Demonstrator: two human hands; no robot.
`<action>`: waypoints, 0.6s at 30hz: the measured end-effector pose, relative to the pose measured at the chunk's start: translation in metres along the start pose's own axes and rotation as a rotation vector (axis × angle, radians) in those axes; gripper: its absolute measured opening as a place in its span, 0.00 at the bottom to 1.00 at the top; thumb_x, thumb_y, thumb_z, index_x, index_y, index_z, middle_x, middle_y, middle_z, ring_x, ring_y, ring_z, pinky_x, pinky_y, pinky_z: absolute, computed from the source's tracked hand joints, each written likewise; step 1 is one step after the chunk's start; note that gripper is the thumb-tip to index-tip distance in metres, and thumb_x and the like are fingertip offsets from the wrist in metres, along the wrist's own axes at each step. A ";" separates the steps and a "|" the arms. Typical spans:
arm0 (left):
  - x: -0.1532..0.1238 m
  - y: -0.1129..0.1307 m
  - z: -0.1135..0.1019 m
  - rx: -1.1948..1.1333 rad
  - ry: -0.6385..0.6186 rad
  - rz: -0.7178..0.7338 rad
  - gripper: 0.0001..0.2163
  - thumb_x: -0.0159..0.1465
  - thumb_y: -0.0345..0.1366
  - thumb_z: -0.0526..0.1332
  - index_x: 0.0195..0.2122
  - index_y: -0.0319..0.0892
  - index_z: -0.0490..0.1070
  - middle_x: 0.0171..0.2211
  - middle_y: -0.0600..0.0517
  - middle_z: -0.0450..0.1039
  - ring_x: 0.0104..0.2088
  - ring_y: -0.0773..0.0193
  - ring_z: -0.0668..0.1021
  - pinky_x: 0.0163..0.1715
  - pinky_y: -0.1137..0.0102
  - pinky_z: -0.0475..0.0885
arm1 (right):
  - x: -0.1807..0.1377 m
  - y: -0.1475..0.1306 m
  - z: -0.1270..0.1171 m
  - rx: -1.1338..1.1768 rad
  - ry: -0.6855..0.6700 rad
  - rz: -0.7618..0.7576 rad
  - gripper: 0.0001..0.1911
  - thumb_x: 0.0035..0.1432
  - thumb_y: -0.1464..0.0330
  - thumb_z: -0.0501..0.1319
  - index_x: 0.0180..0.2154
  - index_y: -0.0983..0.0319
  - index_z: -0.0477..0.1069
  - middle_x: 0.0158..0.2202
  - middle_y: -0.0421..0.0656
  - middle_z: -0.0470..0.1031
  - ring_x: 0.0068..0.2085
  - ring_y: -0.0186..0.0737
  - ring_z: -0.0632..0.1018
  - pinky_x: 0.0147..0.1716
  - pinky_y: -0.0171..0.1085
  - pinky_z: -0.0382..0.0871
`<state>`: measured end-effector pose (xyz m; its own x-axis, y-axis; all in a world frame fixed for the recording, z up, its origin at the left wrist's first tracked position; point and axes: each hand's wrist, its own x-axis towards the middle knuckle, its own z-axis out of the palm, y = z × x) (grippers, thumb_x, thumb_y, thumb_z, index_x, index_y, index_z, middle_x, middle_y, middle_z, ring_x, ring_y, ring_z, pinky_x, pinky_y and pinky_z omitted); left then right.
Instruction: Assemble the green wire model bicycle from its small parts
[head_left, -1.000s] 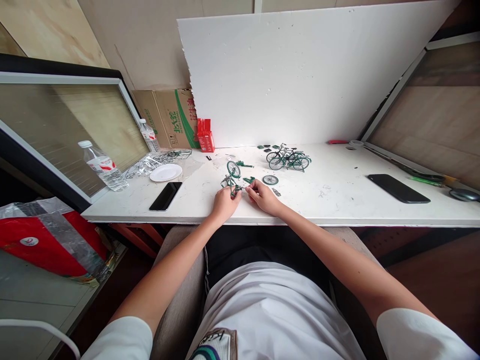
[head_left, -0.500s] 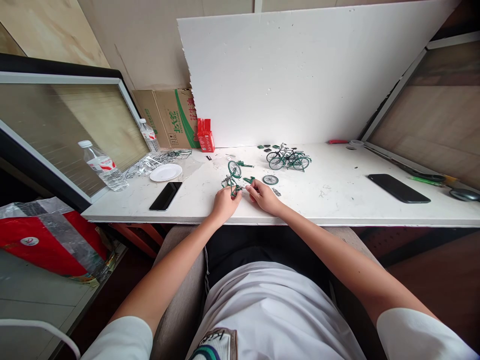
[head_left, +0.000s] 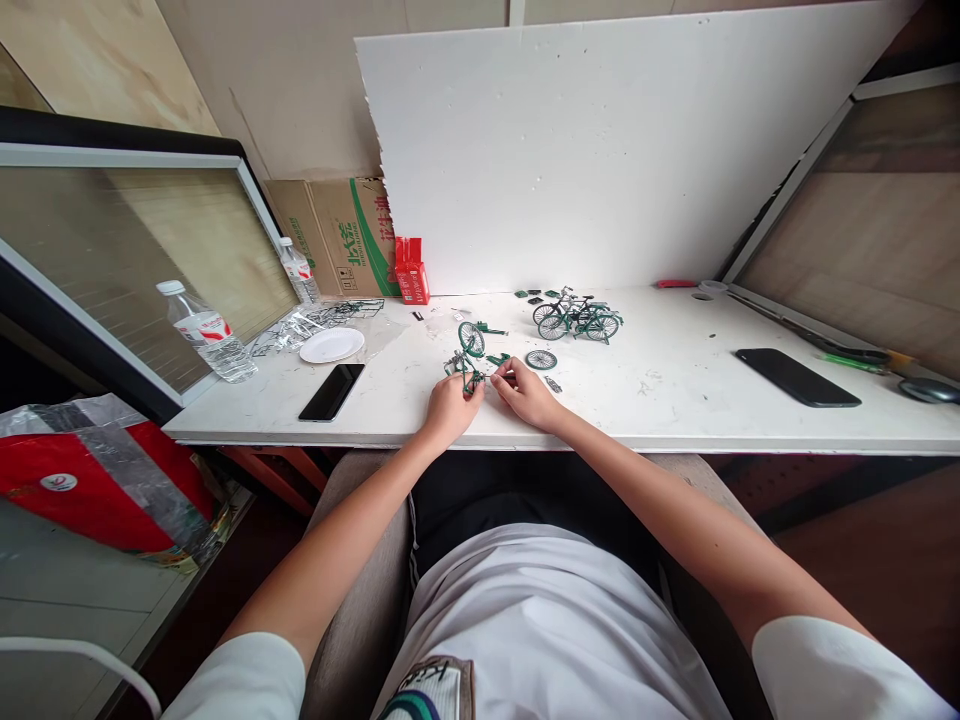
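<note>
My left hand is closed on a partly built green model bicycle, whose spoked wheel rises beyond the fingers. The hand hides part of its frame. Pinched in my right hand is a small screwdriver with a dark handle; its thin shaft points left at the bicycle, and I cannot make out what the tip touches. Just past the right fingers lies a small green part. A loose spoked wheel and a small flat part rest to the right.
Assembled model bicycles stand farther back. A phone, a white plate and a water bottle are on the left. A red box stands at the back; a black phone lies on the right.
The upright wheel of the held bicycle has shifted slightly right. My right fingers have changed their hold a little, and the screwdriver's dark handle shows more. Other things have stayed put.
</note>
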<state>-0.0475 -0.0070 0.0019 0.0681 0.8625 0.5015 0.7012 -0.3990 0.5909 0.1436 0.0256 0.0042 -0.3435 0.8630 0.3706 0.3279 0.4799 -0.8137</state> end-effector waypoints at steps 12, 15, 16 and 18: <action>0.000 -0.003 0.002 0.001 0.000 -0.003 0.12 0.70 0.38 0.61 0.29 0.43 0.71 0.29 0.50 0.74 0.30 0.63 0.73 0.35 0.69 0.65 | -0.002 -0.006 -0.004 -0.044 -0.046 -0.005 0.20 0.71 0.47 0.56 0.36 0.56 0.62 0.25 0.38 0.73 0.25 0.40 0.70 0.34 0.40 0.64; 0.000 -0.003 0.002 -0.005 0.002 0.000 0.12 0.70 0.38 0.61 0.29 0.43 0.71 0.29 0.50 0.74 0.30 0.63 0.73 0.35 0.69 0.65 | -0.003 -0.008 -0.005 -0.046 -0.049 -0.007 0.21 0.71 0.46 0.56 0.36 0.55 0.62 0.25 0.38 0.72 0.25 0.40 0.70 0.34 0.40 0.64; 0.000 -0.003 0.002 -0.006 0.003 0.002 0.12 0.70 0.38 0.61 0.29 0.43 0.71 0.29 0.50 0.74 0.30 0.63 0.73 0.35 0.69 0.65 | -0.003 -0.008 -0.005 -0.047 -0.049 -0.008 0.21 0.71 0.46 0.56 0.36 0.55 0.62 0.25 0.38 0.72 0.25 0.40 0.70 0.34 0.40 0.64; 0.000 -0.003 0.002 -0.003 0.002 0.005 0.12 0.71 0.38 0.61 0.29 0.43 0.71 0.29 0.50 0.74 0.30 0.63 0.73 0.35 0.69 0.65 | -0.003 -0.009 -0.005 -0.050 -0.047 -0.010 0.21 0.72 0.46 0.56 0.36 0.56 0.62 0.25 0.37 0.72 0.26 0.40 0.70 0.35 0.40 0.64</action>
<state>-0.0482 -0.0055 -0.0007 0.0704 0.8598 0.5057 0.6989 -0.4042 0.5900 0.1462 0.0195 0.0122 -0.3877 0.8503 0.3559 0.3679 0.4967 -0.7861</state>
